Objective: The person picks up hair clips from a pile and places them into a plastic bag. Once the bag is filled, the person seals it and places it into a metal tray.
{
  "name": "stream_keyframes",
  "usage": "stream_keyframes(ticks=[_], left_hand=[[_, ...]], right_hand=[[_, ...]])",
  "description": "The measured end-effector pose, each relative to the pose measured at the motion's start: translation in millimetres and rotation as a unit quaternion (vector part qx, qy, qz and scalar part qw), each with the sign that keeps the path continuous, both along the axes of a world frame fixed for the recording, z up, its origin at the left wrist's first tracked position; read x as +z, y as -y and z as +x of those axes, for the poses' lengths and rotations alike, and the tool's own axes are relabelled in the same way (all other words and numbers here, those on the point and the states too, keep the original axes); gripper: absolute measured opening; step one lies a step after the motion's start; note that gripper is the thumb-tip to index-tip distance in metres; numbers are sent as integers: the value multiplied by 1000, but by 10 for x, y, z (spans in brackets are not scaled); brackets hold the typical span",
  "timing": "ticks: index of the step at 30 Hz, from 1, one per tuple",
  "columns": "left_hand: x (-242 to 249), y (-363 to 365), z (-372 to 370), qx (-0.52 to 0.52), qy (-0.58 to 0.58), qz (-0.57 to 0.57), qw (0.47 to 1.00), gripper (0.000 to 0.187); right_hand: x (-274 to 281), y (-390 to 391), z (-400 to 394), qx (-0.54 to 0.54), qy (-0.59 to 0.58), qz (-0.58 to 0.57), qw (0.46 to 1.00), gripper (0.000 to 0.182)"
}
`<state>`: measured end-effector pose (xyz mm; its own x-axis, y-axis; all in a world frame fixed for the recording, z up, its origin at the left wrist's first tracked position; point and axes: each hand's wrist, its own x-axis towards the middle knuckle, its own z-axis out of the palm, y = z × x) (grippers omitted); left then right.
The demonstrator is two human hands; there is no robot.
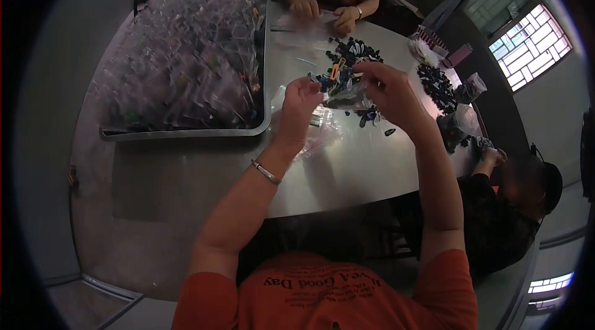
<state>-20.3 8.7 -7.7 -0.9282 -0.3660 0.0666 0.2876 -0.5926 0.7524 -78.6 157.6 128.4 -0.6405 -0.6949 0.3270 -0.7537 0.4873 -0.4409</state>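
Note:
Between my hands, above the table, is a small clear plastic bag (348, 101) with something dark inside. My left hand (301, 105) pinches its left end, palm turned partly up. My right hand (389, 93) is closed on its right side, the fingers bent down over it. Just beyond lies a loose pile of small dark pieces (354, 49), with an orange clip-like piece (335, 72) among them. Several flat clear bags (323, 134) lie beneath and beside my left hand. A single small dark piece (390, 132) rests apart, below my right hand.
On the left, a large grey tray (186, 136) is heaped with filled clear bags (186, 51). Across the table, a person's hands (322, 12) are at work. Another dark pile (436, 87) and stuffed bags (466, 119) lie at right, near a second person (496, 218).

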Motion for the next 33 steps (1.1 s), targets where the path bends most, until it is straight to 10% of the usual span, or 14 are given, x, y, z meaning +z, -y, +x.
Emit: stream_keyframes(ticks=[2, 7, 12, 24, 33], left_hand=[[38, 56, 40, 69, -112, -337, 932, 64], [254, 17, 274, 25, -102, -568, 817, 68], [141, -7, 195, 103, -53, -533, 838, 16], [469, 549, -425, 259, 96, -325, 904, 18], [479, 1237, -638, 390, 181, -553, 714, 16]], right_hand=[[9, 10, 15, 28, -24, 12, 999, 26], [18, 70, 130, 66, -34, 49, 996, 21], [-125, -33, 163, 53, 12, -64, 996, 27], [-1256, -396, -216, -94, 245, -298, 918, 21], [-1440, -414, -147, -97, 167, -292, 937, 15]])
